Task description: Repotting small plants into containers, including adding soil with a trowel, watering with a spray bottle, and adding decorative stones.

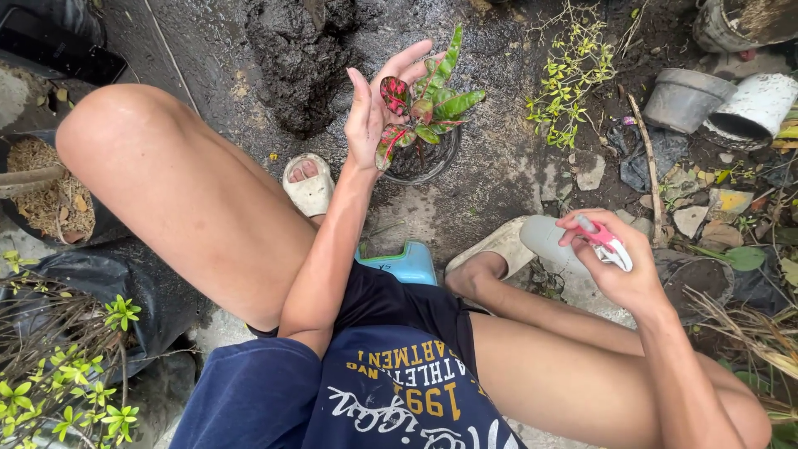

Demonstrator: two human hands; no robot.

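My left hand [376, 104] is raised with fingers spread, palm beside the red and green leaves of a small plant [426, 104] growing in a black pot [420, 162] on wet concrete. It touches or nearly touches the leaves and holds nothing. My right hand [619, 266] grips a spray bottle [553, 241] with a pink and white trigger head, held low at the right above my knee. I am squatting on a small light-blue stool [405, 263], both feet in pale sandals.
A heap of dark soil [299, 62] lies beyond the pot. Grey and white empty pots [719, 104] lie at the upper right among stones and litter. A yellow-green shrub [569, 79] grows nearby. A pot of husks [41, 195] and leafy plants [58, 374] sit left.
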